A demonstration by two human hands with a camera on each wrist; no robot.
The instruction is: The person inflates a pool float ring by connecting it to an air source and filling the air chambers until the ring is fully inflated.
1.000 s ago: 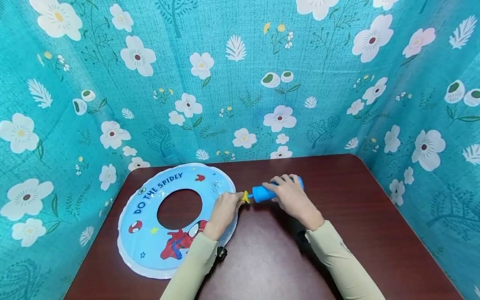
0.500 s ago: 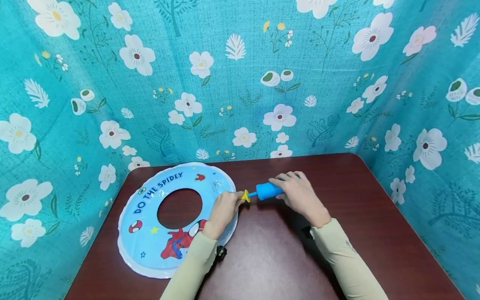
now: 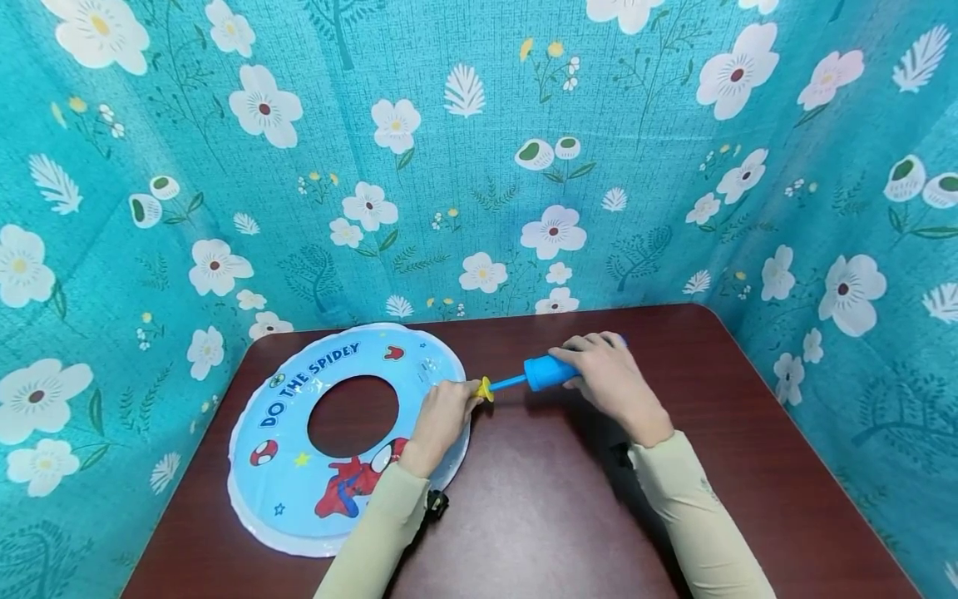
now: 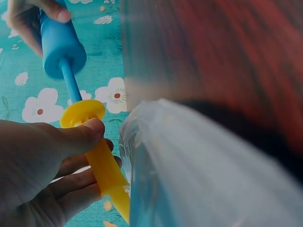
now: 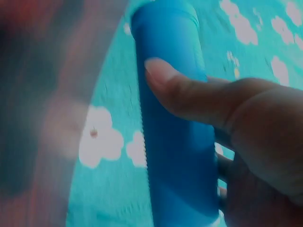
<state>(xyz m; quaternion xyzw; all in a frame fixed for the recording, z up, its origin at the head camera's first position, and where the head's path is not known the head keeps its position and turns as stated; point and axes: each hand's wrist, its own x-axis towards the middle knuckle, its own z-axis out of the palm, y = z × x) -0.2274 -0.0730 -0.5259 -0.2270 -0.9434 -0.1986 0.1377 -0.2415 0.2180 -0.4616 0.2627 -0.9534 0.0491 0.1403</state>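
A hand pump with a blue barrel (image 3: 549, 373) and a thin blue rod (image 3: 509, 383) joins a yellow flanged nozzle end (image 4: 100, 163). My left hand (image 3: 441, 418) pinches the yellow part between thumb and fingers, beside the edge of a swim ring (image 3: 262, 491). In the left wrist view the yellow tip runs down to the clear plastic edge (image 4: 199, 156); whether it sits in a valve is hidden. My right hand (image 3: 617, 384) grips the blue barrel, its thumb along the side in the right wrist view. A good length of rod shows between barrel and flange.
The light blue ring, printed with a red cartoon figure and lettering, lies on the left of a dark reddish-brown table (image 3: 539, 516). A teal flowered curtain (image 3: 479, 166) stands behind the table and along both sides.
My right hand has drawn the blue barrel away to the right, so more of the rod shows. My left hand keeps its hold on the yellow part near the ring.
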